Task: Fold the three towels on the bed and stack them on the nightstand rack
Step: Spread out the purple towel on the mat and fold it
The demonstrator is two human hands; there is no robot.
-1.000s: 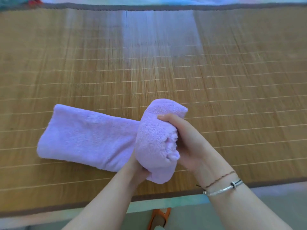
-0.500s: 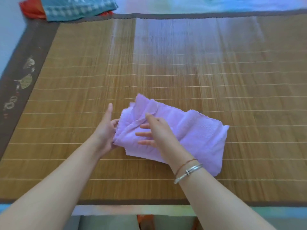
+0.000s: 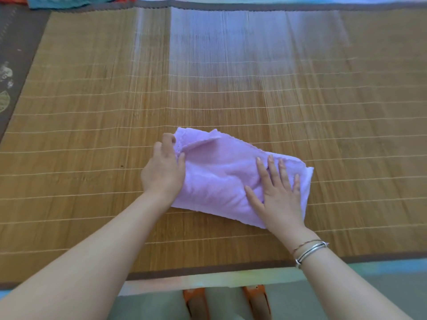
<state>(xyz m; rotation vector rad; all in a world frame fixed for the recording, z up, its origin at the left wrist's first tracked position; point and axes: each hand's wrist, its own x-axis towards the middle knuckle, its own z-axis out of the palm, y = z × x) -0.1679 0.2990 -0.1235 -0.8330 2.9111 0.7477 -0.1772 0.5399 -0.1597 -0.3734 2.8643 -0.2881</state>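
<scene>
the lilac towel lies on the bamboo mat that covers the bed, near the person and a little right of centre. a second ago it was a long strip with its right end rolled up in both hands; half a second ago that end had been carried over to the left, and now the doubled cloth is laid flat in a shorter, thicker packet. this reads as the halving fold being finished, with smoothing under way, so this towel seems close to done but is not yet on the nightstand rack, which is out of view.

the left hand pinches the far-left corner of the towel, fingers curled round the loose edge where a flap stands up unevenly. the right hand lies flat on the right half, fingers straight and spread, pressing the layers down and holding nothing.

the packet's long axis runs left to right, tilted so the left end points farther away and the right end nearer. more cloth, teal and red, shows at the far-left corner of the bed.
</scene>
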